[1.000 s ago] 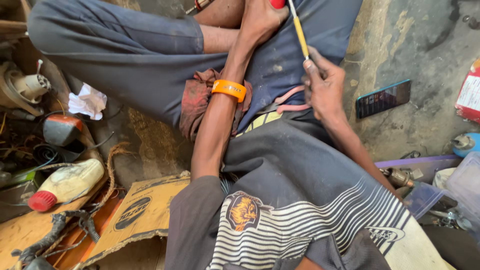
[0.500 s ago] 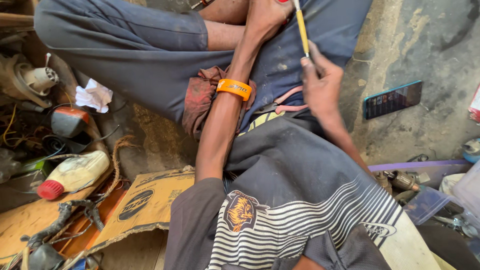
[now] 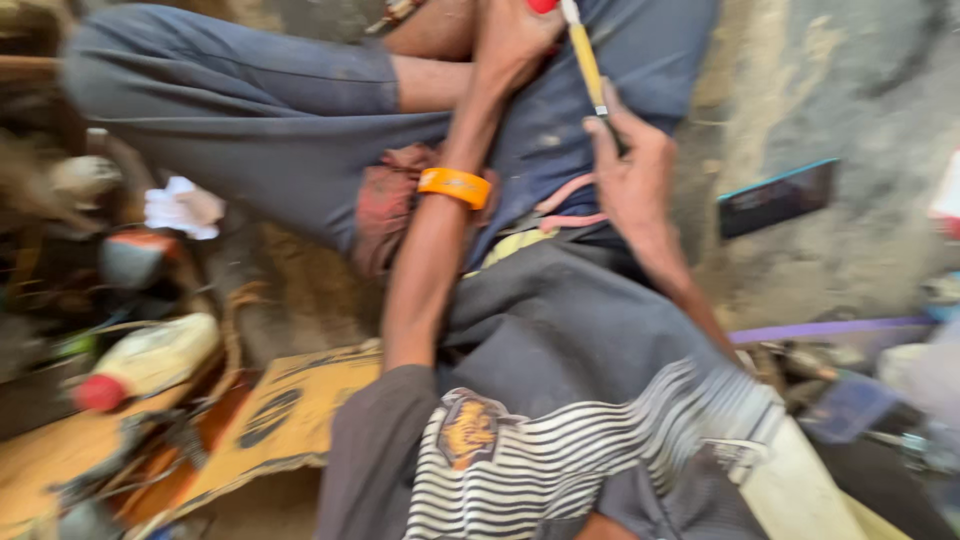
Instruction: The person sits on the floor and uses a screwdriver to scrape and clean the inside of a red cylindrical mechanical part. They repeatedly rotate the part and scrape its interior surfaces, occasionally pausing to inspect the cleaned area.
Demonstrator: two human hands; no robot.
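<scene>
My left hand (image 3: 512, 42), its forearm wearing an orange wristband (image 3: 455, 187), reaches over my lap to the top edge of the view. It is closed around a small red thing (image 3: 544, 5) that the frame edge mostly cuts off. My right hand (image 3: 632, 165) grips the lower end of a thin yellow-handled tool (image 3: 584, 62), which points up towards the red thing. Both hands are above my folded legs in blue-grey trousers (image 3: 250, 110). The picture is motion-blurred.
A white bottle with a red cap (image 3: 150, 360) lies on the left beside cardboard (image 3: 290, 420) and tangled clutter. A white rag (image 3: 182, 208) lies further up. A dark phone (image 3: 778, 197) lies on the concrete floor to the right, and a purple strip (image 3: 830, 330) sits below it.
The view has shifted slightly and become blurred. Both hands stay where they were, with the yellow tool still in my right hand.
</scene>
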